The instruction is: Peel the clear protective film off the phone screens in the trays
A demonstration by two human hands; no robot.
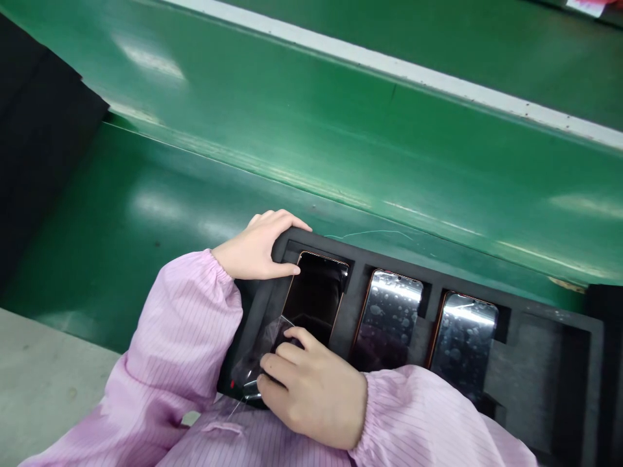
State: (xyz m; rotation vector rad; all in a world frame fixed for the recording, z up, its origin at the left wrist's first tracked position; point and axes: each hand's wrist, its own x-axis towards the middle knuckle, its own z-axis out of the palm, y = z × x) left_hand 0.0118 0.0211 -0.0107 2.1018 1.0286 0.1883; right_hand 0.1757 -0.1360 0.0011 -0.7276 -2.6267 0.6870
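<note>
A black foam tray (pixel 358 259) lies in front of me with three smartphones in its slots. My left hand (pixel 265 246) grips the tray's far left corner, its fingers over the rim and its thumb on the edge of the leftmost smartphone (pixel 315 292). That phone has a dark, glossy screen. Over its lower part my right hand (pixel 306 383) is closed on a clear plastic film (pixel 250 376), which hangs loose toward my body and has a small red mark. The middle smartphone (pixel 389 318) and the right smartphone (pixel 464 337) have bubbly films on their screens.
The tray's right-hand slot (pixel 525 363) holds no phone. Beneath the tray is a green work surface (pixel 160 214), with a raised green ledge (pixel 341 117) behind it. Black foam blocks (pixel 39 130) stand at the left, and another dark block (pixel 603 305) is at the right.
</note>
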